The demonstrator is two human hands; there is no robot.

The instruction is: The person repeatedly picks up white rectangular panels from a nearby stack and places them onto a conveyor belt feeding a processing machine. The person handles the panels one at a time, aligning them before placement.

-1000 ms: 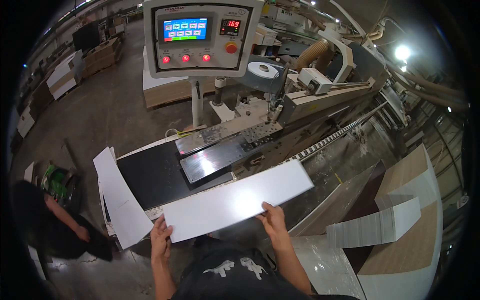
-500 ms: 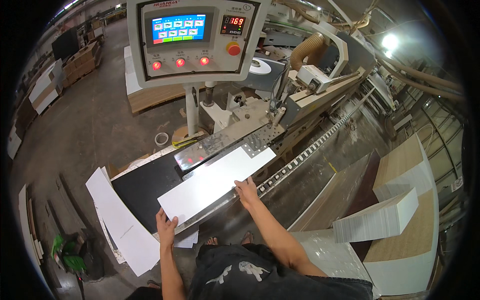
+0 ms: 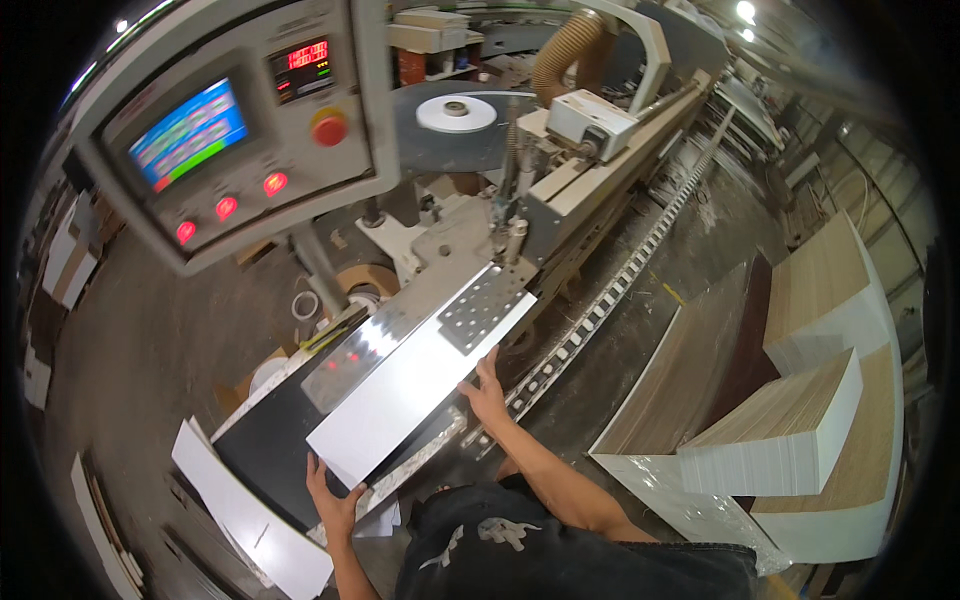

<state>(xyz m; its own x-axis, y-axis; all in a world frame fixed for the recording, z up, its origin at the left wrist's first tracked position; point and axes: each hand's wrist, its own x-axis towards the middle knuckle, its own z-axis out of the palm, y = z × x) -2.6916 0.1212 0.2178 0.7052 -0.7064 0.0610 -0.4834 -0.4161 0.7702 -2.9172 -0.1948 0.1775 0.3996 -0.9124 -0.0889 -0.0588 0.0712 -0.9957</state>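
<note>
A long white panel [image 3: 400,400] lies slantwise on the machine's black bed [image 3: 272,435], its far long side close along a shiny metal plate [image 3: 350,355]. A dimpled metal plate [image 3: 478,310] overlaps the panel's far right part. My left hand [image 3: 335,500] is at the panel's near left end, thumb and fingers spread apart around that end. Beside the near long edge is my right hand [image 3: 485,395], fingers apart, with the fingertips at or against the edge. Neither hand is wrapped around the panel.
A control box [image 3: 240,120] with a lit screen stands far left. A toothed conveyor track [image 3: 600,325] runs away to the right, below the machine beam [image 3: 620,145]. Stacked panels [image 3: 770,430] stand at right. Loose white sheets [image 3: 250,520] lie near left.
My view has turned, so the control box sits farther left and looks tilted. The panel now sits closer in against the shiny plate and the dimpled plate. Both hands remain at its edges.
</note>
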